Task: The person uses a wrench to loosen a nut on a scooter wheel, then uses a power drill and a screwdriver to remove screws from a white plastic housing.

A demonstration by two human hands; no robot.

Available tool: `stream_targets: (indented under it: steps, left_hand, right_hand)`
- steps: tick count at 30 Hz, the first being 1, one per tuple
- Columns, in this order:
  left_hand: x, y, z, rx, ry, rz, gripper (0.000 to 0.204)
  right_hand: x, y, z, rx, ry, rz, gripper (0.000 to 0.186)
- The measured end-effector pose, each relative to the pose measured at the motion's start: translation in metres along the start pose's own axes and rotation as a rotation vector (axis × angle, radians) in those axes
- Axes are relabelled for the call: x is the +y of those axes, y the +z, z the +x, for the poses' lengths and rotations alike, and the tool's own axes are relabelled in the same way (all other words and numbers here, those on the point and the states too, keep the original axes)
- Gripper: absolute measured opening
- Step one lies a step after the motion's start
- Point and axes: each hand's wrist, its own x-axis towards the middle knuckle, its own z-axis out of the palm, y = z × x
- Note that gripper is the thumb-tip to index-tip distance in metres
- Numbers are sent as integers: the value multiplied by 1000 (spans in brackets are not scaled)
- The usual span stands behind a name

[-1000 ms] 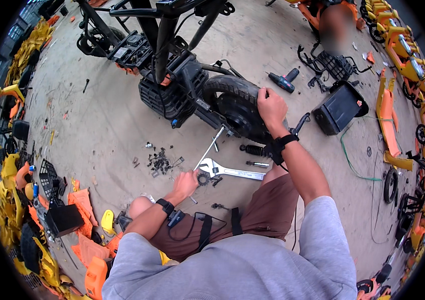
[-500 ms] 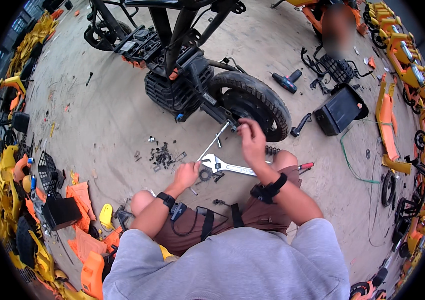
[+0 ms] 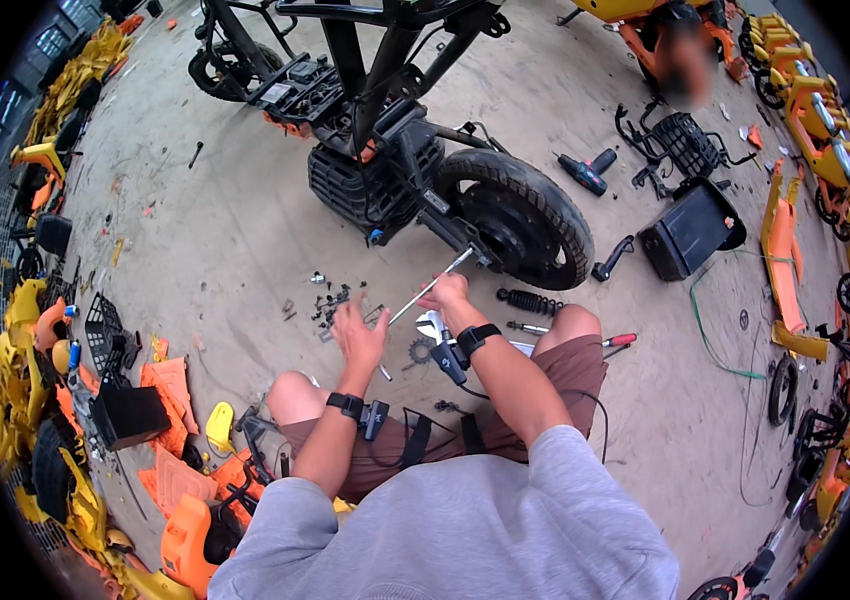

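My right hand [image 3: 447, 291] is closed around the shaft of a long, thin metal socket wrench [image 3: 413, 303]. The tool's far end meets the frame end beside the hub of a black wheel [image 3: 520, 217]. Fingers spread, my left hand [image 3: 359, 335] is held near the wrench's near end, apart from it. An adjustable wrench [image 3: 431, 326] lies on the floor, mostly hidden under my right forearm. Near my left hand are small loose bolts [image 3: 330, 302] and a toothed ring [image 3: 419, 351]. The stripped black scooter frame [image 3: 370, 75] rises ahead of me.
On the right lie a coil-spring shock absorber [image 3: 531, 302], a red-handled screwdriver [image 3: 620, 340], a cordless drill [image 3: 587, 172] and a black box [image 3: 685, 235]. Orange panels [image 3: 185, 475] and a black battery-like block [image 3: 131, 416] are at left. Another person [image 3: 680, 65], blurred, is at far right.
My left hand has let go of the wrench's near end and opened. My right hand has moved down and left from beside the wheel onto the shaft. The view has shifted slightly.
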Motion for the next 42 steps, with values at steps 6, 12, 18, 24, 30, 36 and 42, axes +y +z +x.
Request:
stream_targets:
  steps: [6,12,18,24,30,36,42]
  left_hand:
    - [-53,33,-29,-696,-1458,-1490,46]
    - [-37,54,-27,-688,-1428,-1476,37]
    - [-48,67,-34,-570,-1359,-1517,18]
    - [-21,57,-36,-521,-1401,-1361,18]
    - [-12,50,-41,-404,-1298,-1251,25]
    - [1,47,-47,-313,-1281,-1218,28]
    - [7,42,-48,-217,-1278,-1195,27]
  right_hand:
    - [2,-3,3,-17,21,-81,33]
    - [-8,-43,5,-27,-305,-757,27]
    - [-147,-64,-110,392,-1316,-838,19]
    - [-238,-90,-24,554,-864,-1128,46]
    - [-235,-81,-14,432,-666,-1197,58]
    - [-235,-83,-15,458,-671,-1204,57]
    - [-233,-79,-17,489,-667,-1204,55]
